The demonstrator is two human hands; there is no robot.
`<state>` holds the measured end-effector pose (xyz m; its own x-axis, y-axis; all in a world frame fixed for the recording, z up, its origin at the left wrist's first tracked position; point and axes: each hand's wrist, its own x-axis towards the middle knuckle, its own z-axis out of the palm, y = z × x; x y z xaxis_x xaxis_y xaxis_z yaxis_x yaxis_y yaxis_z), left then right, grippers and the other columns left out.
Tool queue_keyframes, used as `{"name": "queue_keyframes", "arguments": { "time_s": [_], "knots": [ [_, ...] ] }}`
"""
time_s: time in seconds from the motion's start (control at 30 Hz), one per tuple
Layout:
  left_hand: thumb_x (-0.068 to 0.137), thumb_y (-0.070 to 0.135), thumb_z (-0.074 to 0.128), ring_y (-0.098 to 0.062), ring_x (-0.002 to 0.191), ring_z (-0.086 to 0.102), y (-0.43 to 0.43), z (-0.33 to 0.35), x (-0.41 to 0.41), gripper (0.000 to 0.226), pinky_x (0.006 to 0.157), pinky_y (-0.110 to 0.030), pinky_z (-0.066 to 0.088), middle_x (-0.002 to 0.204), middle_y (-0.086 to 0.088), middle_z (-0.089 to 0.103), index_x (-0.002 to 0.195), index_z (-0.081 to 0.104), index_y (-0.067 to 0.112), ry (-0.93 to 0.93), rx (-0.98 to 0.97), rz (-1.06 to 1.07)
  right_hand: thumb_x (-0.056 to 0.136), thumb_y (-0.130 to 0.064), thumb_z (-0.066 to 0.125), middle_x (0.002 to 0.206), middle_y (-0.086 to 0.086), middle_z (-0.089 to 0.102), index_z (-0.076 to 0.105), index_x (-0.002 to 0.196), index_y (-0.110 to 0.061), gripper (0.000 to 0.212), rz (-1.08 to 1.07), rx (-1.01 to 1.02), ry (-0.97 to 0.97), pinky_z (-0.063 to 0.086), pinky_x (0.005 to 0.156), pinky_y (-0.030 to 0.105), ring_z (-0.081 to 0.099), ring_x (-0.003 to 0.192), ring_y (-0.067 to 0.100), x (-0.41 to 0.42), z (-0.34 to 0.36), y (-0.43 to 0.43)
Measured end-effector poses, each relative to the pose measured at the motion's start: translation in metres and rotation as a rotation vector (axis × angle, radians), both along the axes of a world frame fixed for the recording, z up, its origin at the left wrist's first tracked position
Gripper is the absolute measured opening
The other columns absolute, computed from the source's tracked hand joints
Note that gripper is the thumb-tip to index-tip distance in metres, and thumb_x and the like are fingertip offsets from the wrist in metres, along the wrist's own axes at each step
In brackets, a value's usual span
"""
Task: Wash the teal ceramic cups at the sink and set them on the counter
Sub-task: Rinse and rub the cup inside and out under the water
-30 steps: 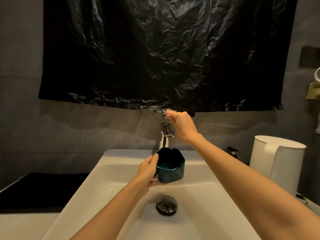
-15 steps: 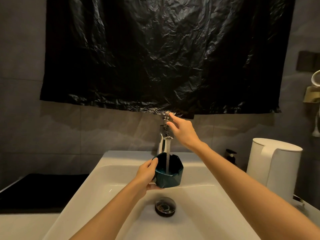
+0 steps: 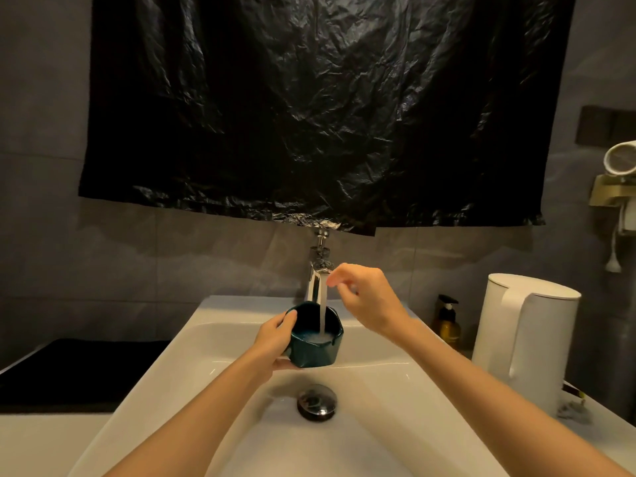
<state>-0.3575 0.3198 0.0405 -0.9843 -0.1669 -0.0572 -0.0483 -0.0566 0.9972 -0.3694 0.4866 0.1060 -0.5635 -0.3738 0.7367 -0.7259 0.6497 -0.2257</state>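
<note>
A black plastic sheet (image 3: pixel 327 115) covers the wall above the white ceramic sink (image 3: pixel 378 425). A white kettle (image 3: pixel 526 342) stands at the basin's three o'clock. The chrome tap (image 3: pixel 318 280) runs water into a faceted teal ceramic cup (image 3: pixel 315 351), upright over the basin, gripped from nine o'clock by the left hand (image 3: pixel 273 342). The right hand (image 3: pixel 368 297) hovers at its one o'clock, fingers loosely curled, holding nothing.

One cup (image 3: pixel 315 354), one tap (image 3: pixel 314 287), one sink (image 3: pixel 206 342), one drain plug (image 3: pixel 316 401), one kettle (image 3: pixel 530 342), one pump bottle (image 3: pixel 447 327), one black sheet (image 3: pixel 309 115).
</note>
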Motion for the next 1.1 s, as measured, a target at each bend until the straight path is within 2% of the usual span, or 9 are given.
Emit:
{"name": "queue_keyframes", "arguments": {
  "time_s": [0.27, 0.4, 0.47, 0.57, 0.7, 0.8, 0.9, 1.0, 1.1],
  "knots": [
    [0.1, 0.033, 0.04, -0.019, 0.088, 0.058, -0.003, 0.004, -0.001, 0.026, 0.058, -0.034, 0.056, 0.109, -0.007, 0.059, 0.117, 0.057, 0.023, 0.104, -0.038, -0.006, 0.078, -0.019, 0.057, 0.088, 0.005, 0.06, 0.057, 0.101, -0.015, 0.023, -0.041, 0.675, -0.221, 0.041, 0.056, 0.026, 0.055, 0.082, 0.025, 0.026, -0.043, -0.025],
    [0.1, 0.033, 0.04, -0.017, 0.086, 0.059, 0.0, 0.005, 0.001, 0.025, 0.057, -0.034, 0.056, 0.102, -0.003, 0.06, 0.115, 0.057, 0.024, 0.133, -0.095, -0.061, 0.081, -0.033, 0.062, 0.11, 0.003, 0.066, 0.057, 0.117, -0.016, 0.04, -0.05, 0.735, -0.053, 0.041, 0.096, 0.029, 0.057, 0.102, 0.024, 0.011, -0.048, -0.026],
    [0.1, 0.032, 0.04, -0.019, 0.089, 0.06, -0.001, 0.004, -0.001, 0.025, 0.062, -0.034, 0.057, 0.105, -0.004, 0.06, 0.116, 0.057, 0.024, 0.147, -0.101, -0.034, 0.086, -0.04, 0.059, 0.109, 0.006, 0.068, 0.06, 0.117, -0.013, 0.041, -0.191, 0.843, 0.053, 0.04, 0.099, 0.03, 0.059, 0.103, 0.026, 0.009, -0.049, -0.024],
    [0.1, 0.032, 0.041, -0.024, 0.098, 0.059, -0.001, 0.0, -0.002, 0.028, 0.066, -0.037, 0.057, 0.116, -0.006, 0.059, 0.123, 0.055, 0.025, 0.142, -0.141, -0.048, 0.087, -0.034, 0.059, 0.116, 0.008, 0.065, 0.052, 0.124, -0.013, 0.042, -0.088, 0.759, -0.073, 0.048, 0.087, 0.03, 0.059, 0.104, 0.028, 0.015, -0.055, -0.027],
    [0.1, 0.031, 0.041, -0.02, 0.096, 0.058, 0.001, -0.002, -0.003, 0.028, 0.066, -0.035, 0.057, 0.116, -0.004, 0.058, 0.124, 0.054, 0.025, 0.154, -0.172, -0.091, 0.087, -0.036, 0.062, 0.137, 0.006, 0.053, 0.044, 0.137, -0.014, 0.058, -0.093, 0.789, -0.057, 0.029, 0.111, 0.03, 0.046, 0.126, 0.024, 0.01, -0.062, -0.02],
    [0.1, 0.033, 0.041, -0.025, 0.104, 0.057, -0.001, -0.003, -0.008, 0.032, 0.08, -0.044, 0.056, 0.122, -0.006, 0.057, 0.129, 0.051, 0.026, 0.162, -0.212, -0.044, 0.088, -0.027, 0.061, 0.126, 0.008, 0.06, 0.048, 0.132, -0.014, 0.048, -0.109, 0.757, -0.082, 0.046, 0.095, 0.033, 0.057, 0.113, 0.029, 0.014, -0.065, -0.02],
    [0.1, 0.034, 0.041, -0.027, 0.109, 0.055, -0.002, -0.004, -0.01, 0.033, 0.088, -0.048, 0.053, 0.124, -0.005, 0.056, 0.13, 0.051, 0.027, 0.159, -0.239, -0.046, 0.085, -0.024, 0.062, 0.141, 0.005, 0.049, 0.038, 0.14, -0.016, 0.061, -0.058, 0.727, -0.058, 0.03, 0.114, 0.037, 0.042, 0.131, 0.026, 0.01, -0.072, -0.02],
    [0.099, 0.035, 0.041, -0.025, 0.111, 0.055, -0.002, -0.008, -0.014, 0.035, 0.09, -0.045, 0.053, 0.128, -0.003, 0.056, 0.132, 0.049, 0.028, 0.197, -0.297, -0.029, 0.086, -0.03, 0.056, 0.122, 0.005, 0.063, 0.056, 0.124, -0.015, 0.041, -0.127, 0.719, -0.011, 0.019, 0.118, 0.034, 0.054, 0.117, 0.026, 0.007, -0.073, -0.02],
    [0.099, 0.039, 0.038, -0.023, 0.116, 0.052, -0.008, -0.014, -0.016, 0.042, 0.098, -0.039, 0.046, 0.134, -0.003, 0.052, 0.14, 0.041, 0.03, 0.275, -0.625, 0.077, 0.089, -0.023, 0.052, 0.112, 0.002, 0.068, 0.067, 0.108, -0.018, 0.025, -0.092, 0.682, -0.079, 0.018, 0.117, 0.033, 0.058, 0.107, 0.022, 0.012, -0.069, -0.014]
  ]
}}
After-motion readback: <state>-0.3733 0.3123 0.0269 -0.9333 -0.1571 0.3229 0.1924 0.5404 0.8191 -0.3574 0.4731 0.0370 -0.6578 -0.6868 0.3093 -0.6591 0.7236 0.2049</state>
